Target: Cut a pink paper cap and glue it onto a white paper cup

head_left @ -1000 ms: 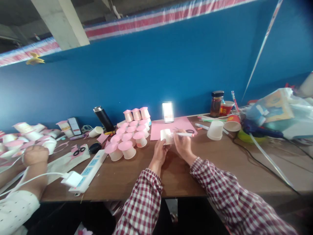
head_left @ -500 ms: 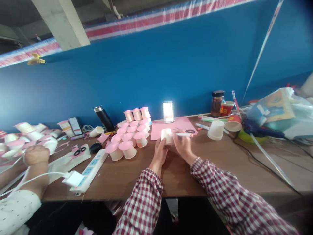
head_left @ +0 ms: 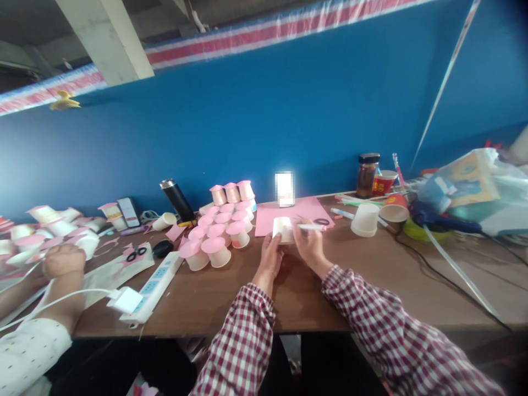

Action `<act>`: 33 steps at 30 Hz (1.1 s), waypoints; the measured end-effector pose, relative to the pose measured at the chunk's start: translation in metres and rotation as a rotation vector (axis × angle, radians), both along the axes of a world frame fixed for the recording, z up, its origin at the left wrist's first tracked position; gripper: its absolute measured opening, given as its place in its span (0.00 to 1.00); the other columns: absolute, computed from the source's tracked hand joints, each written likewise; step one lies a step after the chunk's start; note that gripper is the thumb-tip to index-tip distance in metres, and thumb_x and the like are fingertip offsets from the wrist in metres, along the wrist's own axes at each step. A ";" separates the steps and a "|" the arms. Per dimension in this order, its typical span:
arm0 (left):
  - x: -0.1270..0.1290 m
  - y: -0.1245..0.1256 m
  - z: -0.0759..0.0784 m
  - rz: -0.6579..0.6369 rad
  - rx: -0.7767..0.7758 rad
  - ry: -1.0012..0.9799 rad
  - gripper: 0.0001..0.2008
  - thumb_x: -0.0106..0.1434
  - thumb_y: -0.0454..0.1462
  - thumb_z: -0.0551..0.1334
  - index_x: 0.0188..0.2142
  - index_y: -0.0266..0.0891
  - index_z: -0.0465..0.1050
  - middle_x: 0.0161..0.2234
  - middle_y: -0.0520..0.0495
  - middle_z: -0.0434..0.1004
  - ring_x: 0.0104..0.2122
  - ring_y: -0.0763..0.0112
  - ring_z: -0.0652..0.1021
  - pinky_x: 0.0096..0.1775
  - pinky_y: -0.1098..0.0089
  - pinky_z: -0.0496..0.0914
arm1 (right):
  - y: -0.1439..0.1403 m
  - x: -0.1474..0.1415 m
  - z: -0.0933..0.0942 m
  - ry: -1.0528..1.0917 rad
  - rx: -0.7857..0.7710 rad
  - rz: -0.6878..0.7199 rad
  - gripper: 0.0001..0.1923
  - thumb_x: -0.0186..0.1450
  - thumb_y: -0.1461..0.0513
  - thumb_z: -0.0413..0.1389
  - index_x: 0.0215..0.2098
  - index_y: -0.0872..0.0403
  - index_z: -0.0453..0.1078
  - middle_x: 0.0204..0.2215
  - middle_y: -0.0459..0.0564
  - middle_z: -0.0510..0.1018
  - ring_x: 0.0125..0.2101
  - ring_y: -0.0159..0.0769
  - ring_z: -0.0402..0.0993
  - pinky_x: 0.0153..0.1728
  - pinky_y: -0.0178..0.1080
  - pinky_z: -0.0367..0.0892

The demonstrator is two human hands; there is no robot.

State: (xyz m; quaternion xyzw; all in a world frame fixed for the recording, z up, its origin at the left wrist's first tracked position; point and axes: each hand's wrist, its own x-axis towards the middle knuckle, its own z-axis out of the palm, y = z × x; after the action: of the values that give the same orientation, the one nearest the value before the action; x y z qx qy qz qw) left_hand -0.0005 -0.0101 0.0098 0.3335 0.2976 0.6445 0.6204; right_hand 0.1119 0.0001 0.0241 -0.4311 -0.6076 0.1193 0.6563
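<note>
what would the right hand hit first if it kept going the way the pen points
The right hand holds a pen aimed left at the white cup in the left hand, so probably the cup's side; depth unclear.

left hand [head_left: 270,259] cupped, right hand [head_left: 308,245] pinching

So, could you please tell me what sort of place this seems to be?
Probably a shared craft workbench: a long brown wooden table against a blue wall, a cluster of upturned white paper cups with pink tops, and a pink paper sheet beside scattered marker pens.
</note>
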 end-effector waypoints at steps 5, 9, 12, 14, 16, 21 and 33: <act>0.000 0.001 -0.001 0.002 -0.015 0.015 0.16 0.51 0.41 0.67 0.37 0.38 0.70 0.33 0.48 0.75 0.32 0.70 0.75 0.36 0.68 0.65 | 0.000 0.000 0.000 -0.003 0.001 -0.004 0.08 0.64 0.59 0.50 0.34 0.54 0.68 0.29 0.49 0.75 0.29 0.37 0.73 0.30 0.37 0.68; 0.000 0.001 -0.001 0.010 -0.013 0.027 0.16 0.50 0.41 0.68 0.36 0.39 0.69 0.34 0.48 0.75 0.33 0.70 0.75 0.35 0.69 0.65 | 0.000 0.000 0.001 -0.006 0.002 -0.001 0.08 0.64 0.59 0.50 0.34 0.54 0.68 0.29 0.49 0.75 0.29 0.36 0.73 0.30 0.37 0.68; 0.000 0.001 -0.001 0.011 -0.012 0.033 0.16 0.50 0.41 0.68 0.37 0.39 0.69 0.35 0.48 0.75 0.33 0.70 0.75 0.36 0.68 0.66 | 0.000 0.000 0.001 -0.008 0.004 0.001 0.08 0.64 0.59 0.50 0.34 0.54 0.68 0.30 0.50 0.76 0.30 0.37 0.73 0.31 0.37 0.69; 0.000 0.001 -0.001 0.007 -0.016 0.039 0.16 0.50 0.41 0.68 0.37 0.39 0.69 0.36 0.48 0.75 0.34 0.70 0.75 0.36 0.68 0.66 | 0.000 0.000 0.001 -0.009 0.003 0.003 0.08 0.64 0.58 0.50 0.34 0.54 0.69 0.30 0.51 0.76 0.30 0.37 0.73 0.31 0.37 0.69; 0.001 0.001 -0.001 0.004 -0.014 0.043 0.16 0.50 0.41 0.68 0.38 0.39 0.69 0.35 0.48 0.75 0.33 0.70 0.75 0.35 0.69 0.66 | 0.000 0.000 0.001 -0.011 0.002 0.004 0.09 0.64 0.58 0.50 0.34 0.54 0.69 0.30 0.51 0.76 0.30 0.37 0.73 0.31 0.38 0.69; 0.000 0.002 -0.003 0.004 -0.004 0.056 0.16 0.51 0.41 0.68 0.38 0.39 0.69 0.36 0.47 0.75 0.34 0.70 0.75 0.35 0.69 0.66 | 0.000 0.000 0.001 -0.016 0.001 -0.002 0.09 0.64 0.58 0.50 0.34 0.54 0.69 0.30 0.50 0.76 0.30 0.37 0.73 0.32 0.38 0.69; 0.001 0.002 -0.002 0.025 -0.009 0.025 0.16 0.49 0.40 0.68 0.36 0.39 0.68 0.34 0.48 0.75 0.33 0.70 0.75 0.35 0.69 0.66 | -0.001 0.001 0.003 -0.029 0.003 -0.019 0.08 0.64 0.59 0.50 0.32 0.54 0.68 0.28 0.49 0.75 0.28 0.36 0.72 0.31 0.38 0.68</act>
State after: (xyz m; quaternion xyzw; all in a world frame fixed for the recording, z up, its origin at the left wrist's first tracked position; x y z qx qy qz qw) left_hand 0.0005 -0.0081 0.0077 0.3352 0.3125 0.6465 0.6099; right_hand 0.1129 -0.0005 0.0270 -0.4376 -0.6130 0.1059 0.6492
